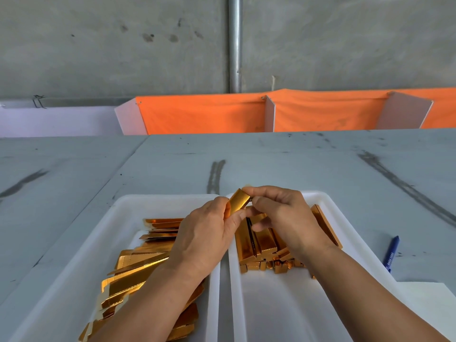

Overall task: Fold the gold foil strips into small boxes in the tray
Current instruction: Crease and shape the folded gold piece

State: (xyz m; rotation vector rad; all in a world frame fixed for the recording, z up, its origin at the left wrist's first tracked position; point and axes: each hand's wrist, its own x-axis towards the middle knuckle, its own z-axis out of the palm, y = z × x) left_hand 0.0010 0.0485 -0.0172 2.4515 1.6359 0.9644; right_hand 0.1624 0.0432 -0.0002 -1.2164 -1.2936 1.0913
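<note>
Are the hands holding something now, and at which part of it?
Yes. Both hold one partly folded gold foil strip: the left hand pinches its lower end, and the right hand grips its upper end.

The strips (138, 272) in the left tray (158, 203) are shiny gold with orange glints. The boxes (261, 243) in the right tray (283, 304) are the same gold, deeper orange in shade; the held box (238, 202) is a paler gold. Both trays are white. The table (271, 164) is pale grey with dark streaks. The pen (391, 253) at right is blue. Far off, the cloth (202, 114) is bright orange and the wall (98, 45) grey with dark spots.
</note>
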